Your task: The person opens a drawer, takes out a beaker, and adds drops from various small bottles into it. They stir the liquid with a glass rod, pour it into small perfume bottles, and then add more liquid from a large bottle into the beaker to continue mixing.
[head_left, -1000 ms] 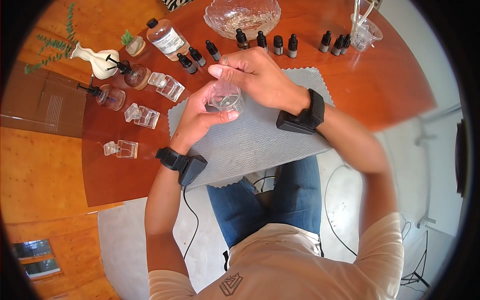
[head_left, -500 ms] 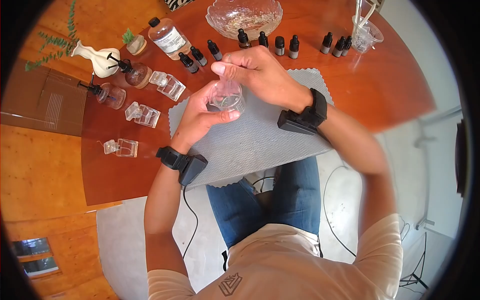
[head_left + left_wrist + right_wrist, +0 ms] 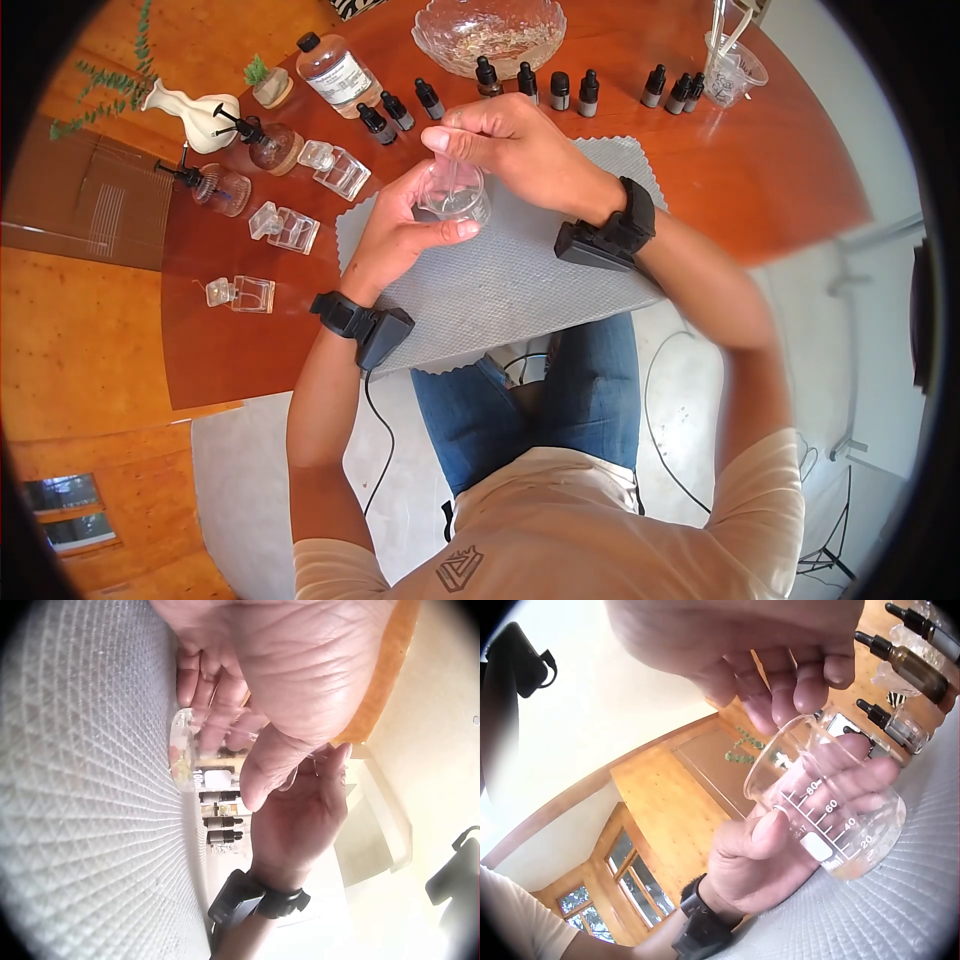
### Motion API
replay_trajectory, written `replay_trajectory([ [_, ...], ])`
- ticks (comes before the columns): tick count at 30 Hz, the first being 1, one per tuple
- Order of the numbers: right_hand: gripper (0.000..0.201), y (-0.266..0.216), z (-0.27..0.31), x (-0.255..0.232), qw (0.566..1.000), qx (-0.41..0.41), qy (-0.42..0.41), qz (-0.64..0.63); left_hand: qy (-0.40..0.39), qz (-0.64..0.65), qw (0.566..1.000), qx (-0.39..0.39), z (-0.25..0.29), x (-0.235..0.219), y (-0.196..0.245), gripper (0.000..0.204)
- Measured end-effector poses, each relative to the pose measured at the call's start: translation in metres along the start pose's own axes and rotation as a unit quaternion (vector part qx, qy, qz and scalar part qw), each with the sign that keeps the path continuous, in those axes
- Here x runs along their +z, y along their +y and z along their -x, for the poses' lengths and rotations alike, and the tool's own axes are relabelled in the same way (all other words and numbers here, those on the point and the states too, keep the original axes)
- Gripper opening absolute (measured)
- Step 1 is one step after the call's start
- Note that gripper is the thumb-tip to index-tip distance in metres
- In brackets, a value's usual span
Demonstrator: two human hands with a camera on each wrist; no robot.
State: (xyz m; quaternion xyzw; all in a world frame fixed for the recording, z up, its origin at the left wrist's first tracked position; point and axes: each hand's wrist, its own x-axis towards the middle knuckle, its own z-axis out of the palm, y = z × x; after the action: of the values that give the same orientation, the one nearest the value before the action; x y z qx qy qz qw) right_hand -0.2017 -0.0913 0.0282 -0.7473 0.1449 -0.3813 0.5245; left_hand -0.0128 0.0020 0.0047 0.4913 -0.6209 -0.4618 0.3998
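A clear glass beaker with white markings stands low over the grey textured mat, with a shallow layer of clear liquid at its bottom. My left hand grips its wall, thumb on the near side and fingers around the far side. Above the rim, my right hand pinches the top of a thin clear stirring rod between thumb and fingers. The rod reaches down into the beaker; its upper end is hidden by the hand.
Several small dark dropper bottles stand behind the hands. Square glass perfume bottles and pump bottles line the left. At the back are a large labelled bottle and a glass bowl. A plastic cup holds sticks at back right.
The rod has shifted slightly inside the beaker. Both hands keep nearly the same place and hold, and the bottles have not been moved.
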Motion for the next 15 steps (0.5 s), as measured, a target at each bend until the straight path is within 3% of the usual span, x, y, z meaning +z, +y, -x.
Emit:
replay_trajectory([
  [11, 0.041, -0.005, 0.0002, -0.0038, 0.999, 0.006, -0.03, -0.027, 0.004, 0.012, 1.0, 0.02, -0.0004, 0.0023, 0.0011, 0.064],
  [15, 0.041, 0.0016, -0.0013, 0.0002, 1.0, 0.0, 0.0, -0.02, 0.008, 0.016, 1.0, 0.008, 0.0011, 0.0026, 0.0014, 0.064],
])
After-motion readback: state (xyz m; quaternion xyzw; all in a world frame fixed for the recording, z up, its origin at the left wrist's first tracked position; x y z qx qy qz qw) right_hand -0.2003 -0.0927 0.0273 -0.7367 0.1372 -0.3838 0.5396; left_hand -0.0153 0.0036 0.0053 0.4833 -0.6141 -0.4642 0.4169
